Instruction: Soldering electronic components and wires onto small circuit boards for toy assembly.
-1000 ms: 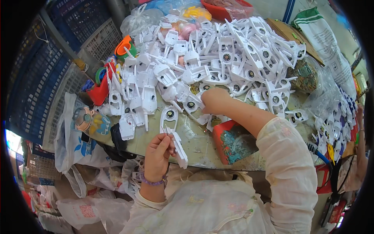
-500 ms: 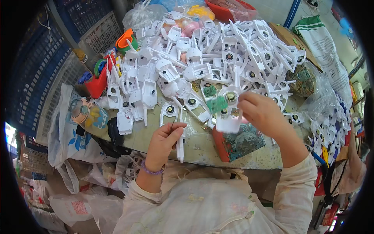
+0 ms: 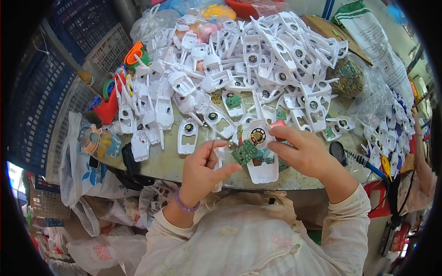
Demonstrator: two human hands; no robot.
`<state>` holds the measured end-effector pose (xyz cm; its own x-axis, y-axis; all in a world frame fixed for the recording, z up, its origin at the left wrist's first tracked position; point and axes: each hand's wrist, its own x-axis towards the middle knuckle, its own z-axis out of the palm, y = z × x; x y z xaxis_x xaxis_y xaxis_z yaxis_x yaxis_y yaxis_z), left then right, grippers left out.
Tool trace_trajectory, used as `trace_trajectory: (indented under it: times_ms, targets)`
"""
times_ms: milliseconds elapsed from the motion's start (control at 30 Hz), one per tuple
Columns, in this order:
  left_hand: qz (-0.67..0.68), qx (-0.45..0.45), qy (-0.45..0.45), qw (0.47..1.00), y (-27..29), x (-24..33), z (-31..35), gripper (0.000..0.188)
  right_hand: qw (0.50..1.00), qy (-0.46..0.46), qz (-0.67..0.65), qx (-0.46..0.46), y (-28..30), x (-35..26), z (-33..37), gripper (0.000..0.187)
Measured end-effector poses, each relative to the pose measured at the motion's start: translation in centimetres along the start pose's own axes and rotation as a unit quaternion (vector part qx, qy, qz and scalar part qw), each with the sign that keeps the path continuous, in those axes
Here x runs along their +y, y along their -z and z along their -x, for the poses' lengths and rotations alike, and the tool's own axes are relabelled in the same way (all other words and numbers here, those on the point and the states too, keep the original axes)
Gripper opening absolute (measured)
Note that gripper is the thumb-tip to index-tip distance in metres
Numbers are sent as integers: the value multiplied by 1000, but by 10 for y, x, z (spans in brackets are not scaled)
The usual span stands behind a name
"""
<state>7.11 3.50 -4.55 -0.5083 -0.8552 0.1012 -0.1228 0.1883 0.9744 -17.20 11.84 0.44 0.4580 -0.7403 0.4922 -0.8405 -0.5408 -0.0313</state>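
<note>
My right hand (image 3: 301, 149) pinches a white plastic housing (image 3: 263, 173) by its upper side. This housing has a long handle and a round speaker (image 3: 258, 135) set in it. A green circuit board (image 3: 245, 153) hangs tilted at its left side, apparently joined by wires. Beside the board is my left hand (image 3: 200, 168), thumb stretched toward the board's lower edge. A narrow white plastic piece (image 3: 219, 177) sits in the left hand's fingers, partly hidden by them. Behind the held housing lies a flat red-and-green packet (image 3: 279, 162), mostly covered.
A large heap of white housings (image 3: 239, 55) fills the table's far side. At the left stand a red tape dispenser (image 3: 107, 110) and a dark object (image 3: 131, 152). A soldering iron holder (image 3: 354, 156) is at the right edge, near a bag of wired parts (image 3: 347, 76).
My right hand has brought the housing lower and nearer to me. My left hand has risen toward it, thumb now at the circuit board. The whole view has shifted slightly.
</note>
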Motion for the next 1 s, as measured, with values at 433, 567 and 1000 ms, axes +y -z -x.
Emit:
trace_trajectory:
  times_ms: [433,567,1000]
  targets:
    - [-227,-32,-98,969,-13,23,-2,30,999,23,27,-33,-2,5,14,25]
    - [74,-114,123,983,-9,15,-14,24,998,7,9,-64,-4,18,21,23]
    - [130,-199,196,951,-4,10,-22,25,991,-115,-59,25,-8,-34,29,23]
